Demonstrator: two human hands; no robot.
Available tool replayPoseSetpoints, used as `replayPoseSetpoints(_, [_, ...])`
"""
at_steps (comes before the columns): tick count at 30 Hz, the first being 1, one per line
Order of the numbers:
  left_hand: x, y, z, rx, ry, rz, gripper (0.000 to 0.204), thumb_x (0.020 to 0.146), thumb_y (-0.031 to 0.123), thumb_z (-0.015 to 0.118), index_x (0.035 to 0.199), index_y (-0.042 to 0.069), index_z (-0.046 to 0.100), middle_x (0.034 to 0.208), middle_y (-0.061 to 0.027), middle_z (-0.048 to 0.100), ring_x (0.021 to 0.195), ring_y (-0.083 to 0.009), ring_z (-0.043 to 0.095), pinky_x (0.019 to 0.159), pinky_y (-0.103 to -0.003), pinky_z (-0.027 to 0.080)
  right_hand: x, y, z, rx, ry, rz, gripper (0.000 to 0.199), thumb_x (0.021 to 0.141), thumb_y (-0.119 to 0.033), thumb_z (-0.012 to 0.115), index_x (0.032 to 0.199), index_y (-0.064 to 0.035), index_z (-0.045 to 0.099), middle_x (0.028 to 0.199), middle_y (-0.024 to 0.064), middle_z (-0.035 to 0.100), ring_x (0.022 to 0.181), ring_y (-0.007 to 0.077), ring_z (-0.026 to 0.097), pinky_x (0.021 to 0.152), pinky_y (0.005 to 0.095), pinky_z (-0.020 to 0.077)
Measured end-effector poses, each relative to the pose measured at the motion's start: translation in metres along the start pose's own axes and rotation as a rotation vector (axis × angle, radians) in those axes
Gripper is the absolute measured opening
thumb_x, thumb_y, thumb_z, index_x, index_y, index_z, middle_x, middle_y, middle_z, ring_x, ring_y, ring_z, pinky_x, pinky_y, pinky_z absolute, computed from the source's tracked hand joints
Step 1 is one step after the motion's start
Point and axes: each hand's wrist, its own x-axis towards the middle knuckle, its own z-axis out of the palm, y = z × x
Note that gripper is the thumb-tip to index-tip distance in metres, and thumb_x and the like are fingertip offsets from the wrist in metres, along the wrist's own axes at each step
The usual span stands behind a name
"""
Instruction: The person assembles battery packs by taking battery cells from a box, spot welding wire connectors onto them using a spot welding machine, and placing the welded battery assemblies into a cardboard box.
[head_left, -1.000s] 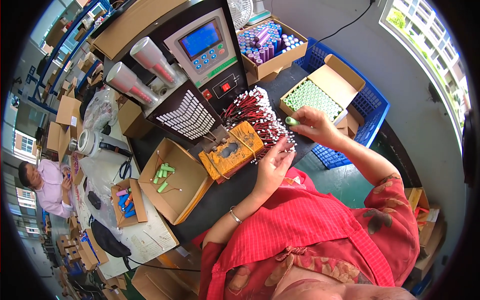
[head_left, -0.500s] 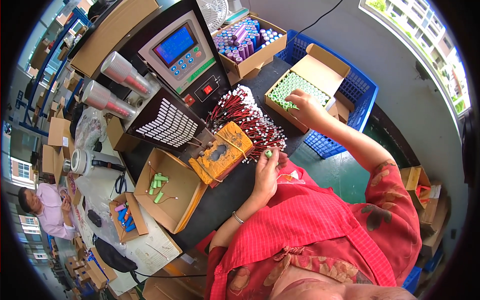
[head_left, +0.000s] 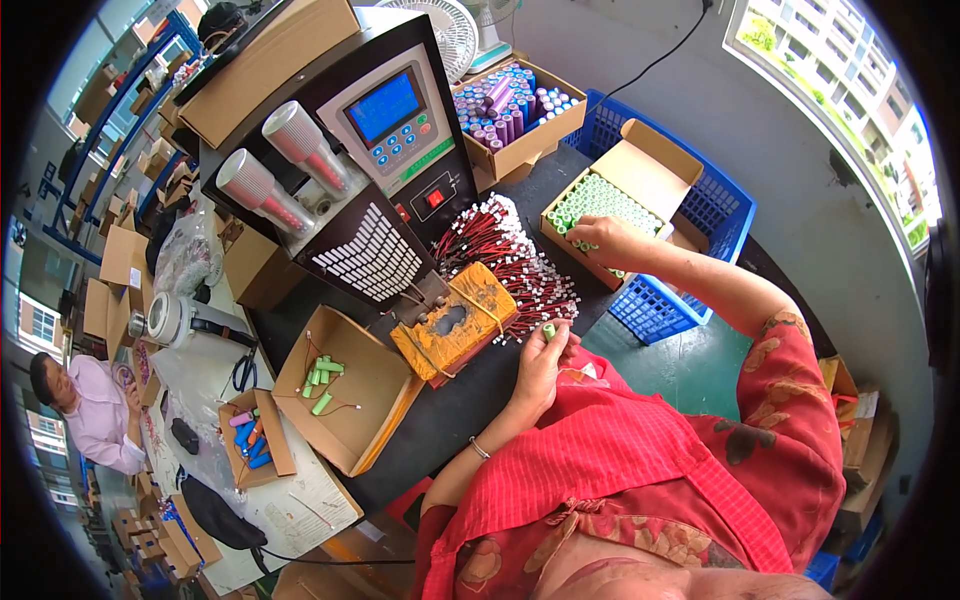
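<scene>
While the left hand (head_left: 541,362) is pinching a green cell (head_left: 549,331), the right hand (head_left: 612,241), at its one o'clock, is curling over a cell-filled carton (head_left: 655,176), finger grip hidden.

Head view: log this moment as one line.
left hand: holds green cell | right hand: at green-cell box | red-black leads: beside orange block

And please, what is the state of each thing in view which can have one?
Left hand, closed around a green cylindrical cell.
Green-cell carton, open, lid flap raised.
Right hand, fingers down at the green-cell carton; grip hidden.
Purple-and-blue-cell carton, open, loaded.
Machine screen, lit blue.
Red-and-black leads, piled.
Orange block, scuffed.
Shallow cardboard box, open, green cells inside.
Desk fan, spinning unclear.
</scene>
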Motion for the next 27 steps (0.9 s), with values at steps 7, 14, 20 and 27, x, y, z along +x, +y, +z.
replayPoseSetpoints(7, [0.015,0.009,0.007,0.018,-0.044,0.037,0.015,0.09,0.02,0.053,0.1,0.01,0.054,0.082,-0.0022,0.06,0.063,-0.0061,0.054,0.058,-0.018,0.042,0.004,0.002,-0.025,0.19,0.102,-0.024,0.016,0.068,-0.004,0.064,0.084,-0.0028,0.063,0.08,0.0124,0.06,0.076,0.0298,0.06,0.069,0.0368,0.0486])
replayPoseSetpoints(14, [0.033,0.019,0.024,-0.097,-0.093,0.067,0.024,0.093,0.017,0.046,0.115,0.008,0.046,0.108,-0.0058,0.055,0.094,-0.0142,0.056,0.079,-0.027,0.046,0.013,-0.008,-0.063,0.159,0.046,0.038,0.018,0.07,-0.005,0.065,0.088,-0.0019,0.064,0.084,0.0119,0.063,0.077,0.025,0.061,0.07,0.0343,0.0487])
replayPoseSetpoints(20, [0.022,0.016,0.019,-0.312,-0.271,-0.16,0.029,0.089,0.012,0.051,0.118,0.009,0.045,0.115,-0.008,0.052,0.104,-0.02,0.054,0.086,-0.034,0.047,0.001,-0.064,-0.051,0.574,-0.523,0.137,0.021,0.075,-0.012,0.067,0.094,-0.0035,0.065,0.08,0.0091,0.064,0.072,0.0147,0.061,0.063,0.0277,0.0487])
replayPoseSetpoints(27, [0.003,-0.006,0.005,-0.274,-0.123,-0.394,0.027,0.083,0.007,0.06,0.109,0.005,0.05,0.097,-0.0093,0.058,0.087,-0.0186,0.059,0.077,-0.03,0.05,0.038,-0.033,0.008,0.137,-0.004,-0.057,0.015,0.071,-0.012,0.06,0.083,-0.0034,0.061,0.078,0.0151,0.059,0.075,0.0342,0.059,0.069,0.0406,0.0482])
